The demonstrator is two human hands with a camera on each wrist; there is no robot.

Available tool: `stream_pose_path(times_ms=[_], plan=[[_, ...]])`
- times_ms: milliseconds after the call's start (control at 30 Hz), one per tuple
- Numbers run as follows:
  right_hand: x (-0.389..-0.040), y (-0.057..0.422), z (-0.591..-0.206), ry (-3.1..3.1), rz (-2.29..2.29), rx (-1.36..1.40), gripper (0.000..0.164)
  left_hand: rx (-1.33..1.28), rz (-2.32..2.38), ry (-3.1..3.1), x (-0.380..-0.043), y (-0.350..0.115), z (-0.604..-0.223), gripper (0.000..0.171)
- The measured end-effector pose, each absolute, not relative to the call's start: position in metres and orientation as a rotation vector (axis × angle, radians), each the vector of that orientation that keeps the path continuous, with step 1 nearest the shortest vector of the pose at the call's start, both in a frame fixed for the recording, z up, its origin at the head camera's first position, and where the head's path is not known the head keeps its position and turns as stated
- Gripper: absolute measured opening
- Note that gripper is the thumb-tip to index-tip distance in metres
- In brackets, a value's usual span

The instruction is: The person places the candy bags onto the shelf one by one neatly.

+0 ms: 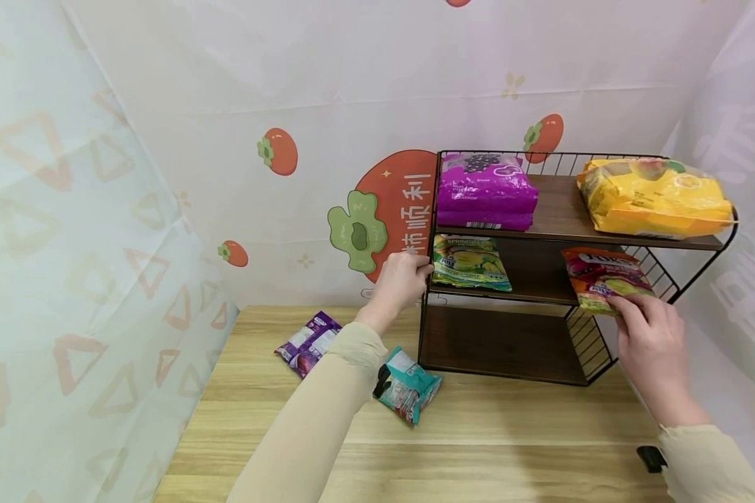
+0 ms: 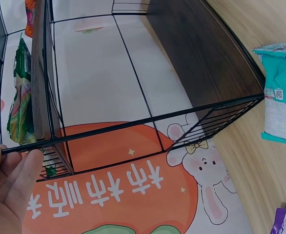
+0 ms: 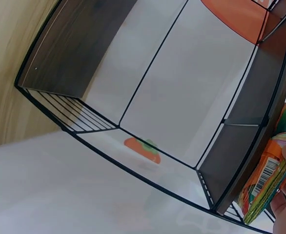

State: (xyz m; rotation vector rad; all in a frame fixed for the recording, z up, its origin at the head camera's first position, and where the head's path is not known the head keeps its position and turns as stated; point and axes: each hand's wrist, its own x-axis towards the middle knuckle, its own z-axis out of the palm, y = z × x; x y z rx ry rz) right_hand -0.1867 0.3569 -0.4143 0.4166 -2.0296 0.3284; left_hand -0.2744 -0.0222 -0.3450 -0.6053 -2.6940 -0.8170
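On the rack (image 1: 503, 339), taken as a clock face, the left hand (image 1: 399, 283) is at nine o'clock, fingers curled round the black frame. The right hand (image 1: 654, 339), at four, pinches the red bag (image 1: 604, 272), its fingers parted only by the bag's thickness. That bag is at three o'clock, on the middle shelf, near end jutting past the edge. The green bag (image 1: 472, 262) lies at nine; the teal bag (image 1: 409, 384), at eight, on the bench (image 1: 478, 454).
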Motion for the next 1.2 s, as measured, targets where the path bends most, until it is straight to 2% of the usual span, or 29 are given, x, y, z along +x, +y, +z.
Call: stream_pose_path(times_ms=[700,933,1200], plan=[[-0.198,0.360,-0.418,-2.063,0.303,0.390,0.030,-0.616,-0.829,-2.676,-0.275,-0.023,-0.346,0.021],[-0.198,0.362,-0.415,-2.121,0.277,0.397,0.023,-0.616,-0.820,-2.669,-0.274,-0.022,-0.346,0.021],[-0.200,0.364,-0.415,-2.156,0.257,0.408,0.024,-0.619,-0.817,-2.668,-0.274,-0.022,-0.346,0.021]])
